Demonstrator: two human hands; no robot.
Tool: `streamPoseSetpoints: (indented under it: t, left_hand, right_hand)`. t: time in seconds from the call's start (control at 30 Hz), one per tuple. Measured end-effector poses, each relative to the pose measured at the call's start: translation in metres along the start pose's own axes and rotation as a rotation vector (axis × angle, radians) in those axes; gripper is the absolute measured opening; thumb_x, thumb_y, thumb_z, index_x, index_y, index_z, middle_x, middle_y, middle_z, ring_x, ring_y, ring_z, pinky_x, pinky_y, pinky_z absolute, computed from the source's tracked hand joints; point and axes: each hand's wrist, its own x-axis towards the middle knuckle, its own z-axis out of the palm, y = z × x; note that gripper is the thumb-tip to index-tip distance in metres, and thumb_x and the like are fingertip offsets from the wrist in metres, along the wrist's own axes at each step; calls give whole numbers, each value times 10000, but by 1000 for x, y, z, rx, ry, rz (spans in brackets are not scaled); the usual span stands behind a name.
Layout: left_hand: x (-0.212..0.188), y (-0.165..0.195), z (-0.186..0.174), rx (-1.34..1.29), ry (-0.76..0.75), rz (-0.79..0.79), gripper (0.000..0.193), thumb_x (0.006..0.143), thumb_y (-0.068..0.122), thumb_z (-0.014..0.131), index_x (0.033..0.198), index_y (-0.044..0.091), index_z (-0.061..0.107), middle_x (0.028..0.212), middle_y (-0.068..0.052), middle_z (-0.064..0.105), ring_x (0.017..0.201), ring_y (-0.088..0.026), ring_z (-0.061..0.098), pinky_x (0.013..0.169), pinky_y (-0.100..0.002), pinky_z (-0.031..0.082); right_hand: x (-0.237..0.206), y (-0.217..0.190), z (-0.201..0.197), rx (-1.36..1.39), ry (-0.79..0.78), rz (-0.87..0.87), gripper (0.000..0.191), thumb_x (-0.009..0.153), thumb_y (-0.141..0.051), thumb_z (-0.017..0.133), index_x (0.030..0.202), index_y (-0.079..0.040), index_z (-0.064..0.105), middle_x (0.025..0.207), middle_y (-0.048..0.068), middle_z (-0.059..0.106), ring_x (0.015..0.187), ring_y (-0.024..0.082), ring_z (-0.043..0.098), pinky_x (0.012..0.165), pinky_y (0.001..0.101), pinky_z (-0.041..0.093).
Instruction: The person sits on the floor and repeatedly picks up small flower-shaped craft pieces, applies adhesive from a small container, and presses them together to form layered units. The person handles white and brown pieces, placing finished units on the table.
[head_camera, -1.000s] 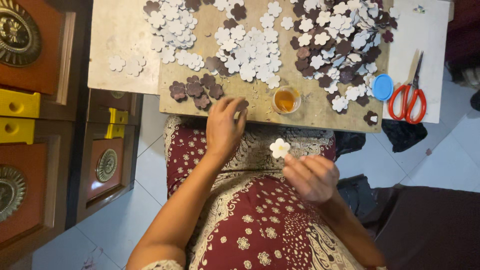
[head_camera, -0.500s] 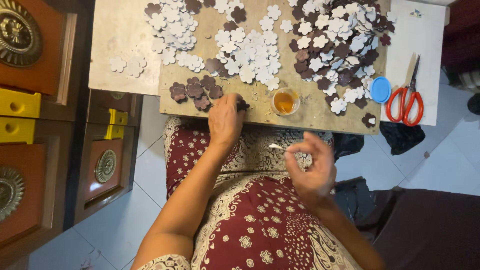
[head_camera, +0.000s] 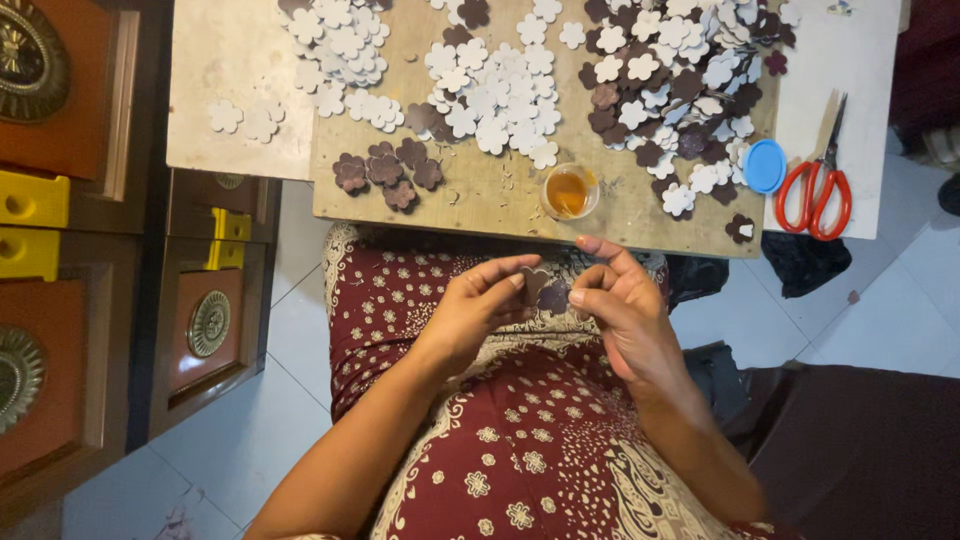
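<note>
Both hands, left hand (head_camera: 480, 305) and right hand (head_camera: 615, 300), pinch a dark brown flower-shaped cutout (head_camera: 545, 290) above the lap. Judging by the desk (head_camera: 500, 195), a few stacked brown flowers (head_camera: 388, 170) lie finished; large loose piles remain.

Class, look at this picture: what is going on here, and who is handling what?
A seated person holds a dark brown flower-shaped cutout between the left hand and right hand, above the lap. On the wooden board ahead lie heaps of white and brown flower cutouts, a small cup of amber liquid and a blue lid. Red-handled scissors lie to the right.
</note>
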Motion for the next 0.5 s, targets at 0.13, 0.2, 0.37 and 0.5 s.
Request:
streamPoseSetpoints:
  t: [0.13,0.2,0.37,0.5]
  left_hand:
    - [-10,3,5,-67,-63,-96,393,1038,212,537,1395,72,621,1142,-39,696,995,-130,668,918,-322,585]
    - [-11,5,7,-66,-84,-110,429,1058,284,532,1411,56,617,1142,-67,689,1002,-158,663,935,-338,589]
    - [-14,8,7,37,-21,-190,631,1033,522,431,1487,101,551,1137,-162,680,929,-185,656,893,-365,592]
    - [-15,8,6,50,3,-216,676,1009,560,426,1546,155,488,1159,-195,628,885,-199,645,883,-389,603]
  right_hand:
    - [0,-1,-2,-47,-17,35,627,840,73,655,1438,47,470,853,33,623,778,87,569,729,219,450]
    - [0,-2,-2,-49,-39,39,638,839,72,650,1446,41,456,851,31,626,770,84,560,724,218,444]
    - [-2,-8,-4,-158,-75,71,650,829,60,638,1452,16,459,847,12,618,804,76,575,747,208,454]
    - [-1,-7,-4,-207,-101,82,636,837,55,629,1453,20,477,831,18,616,790,84,572,737,214,452]
